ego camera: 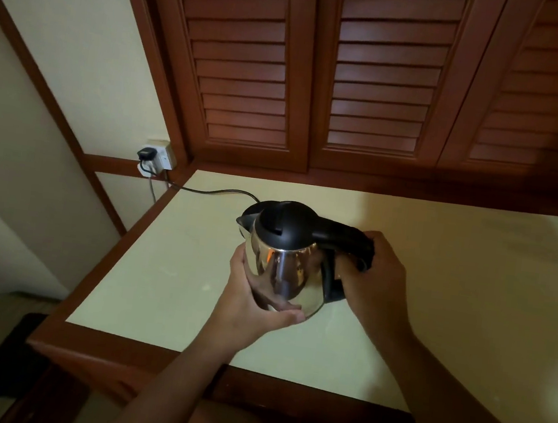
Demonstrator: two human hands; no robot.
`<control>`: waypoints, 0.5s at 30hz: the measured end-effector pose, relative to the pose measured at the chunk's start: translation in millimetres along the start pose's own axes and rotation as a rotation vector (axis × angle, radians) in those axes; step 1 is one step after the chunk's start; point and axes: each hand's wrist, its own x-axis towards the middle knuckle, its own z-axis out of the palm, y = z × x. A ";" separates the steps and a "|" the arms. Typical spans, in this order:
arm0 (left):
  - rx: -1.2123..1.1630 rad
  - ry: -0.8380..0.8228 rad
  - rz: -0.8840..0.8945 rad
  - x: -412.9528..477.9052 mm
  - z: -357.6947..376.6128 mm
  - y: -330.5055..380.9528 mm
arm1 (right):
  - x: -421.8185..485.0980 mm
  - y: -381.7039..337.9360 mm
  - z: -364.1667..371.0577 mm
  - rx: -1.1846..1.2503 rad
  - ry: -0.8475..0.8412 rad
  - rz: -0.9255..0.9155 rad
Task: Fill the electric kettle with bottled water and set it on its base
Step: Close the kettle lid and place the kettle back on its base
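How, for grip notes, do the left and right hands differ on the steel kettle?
The left hand cups the rounded body of the shiny steel electric kettle low down; the right hand wraps its black plastic handle. Left sits lower in view than right. Both hold the kettle.

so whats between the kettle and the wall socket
Only a black power cord, running from the plug in the wall socket across the counter's back corner to behind the kettle. The head view shows nothing else there.

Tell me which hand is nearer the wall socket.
Left. The left hand cups the kettle on the side facing the wall socket; the right hand grips the handle on the far side.
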 end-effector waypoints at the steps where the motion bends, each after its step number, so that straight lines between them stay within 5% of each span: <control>1: 0.004 0.000 -0.001 -0.3 0.4 1.1 | 2.9 0.7 -1.1 -0.015 -0.008 0.002; 8: 0.022 -0.010 -0.001 -1.5 -1.5 7.9 | 19.3 4.0 -10.3 0.081 -0.155 0.082; 15: 0.021 0.031 0.020 -2.3 0.6 16.3 | 15.8 -1.7 5.5 0.164 0.025 0.082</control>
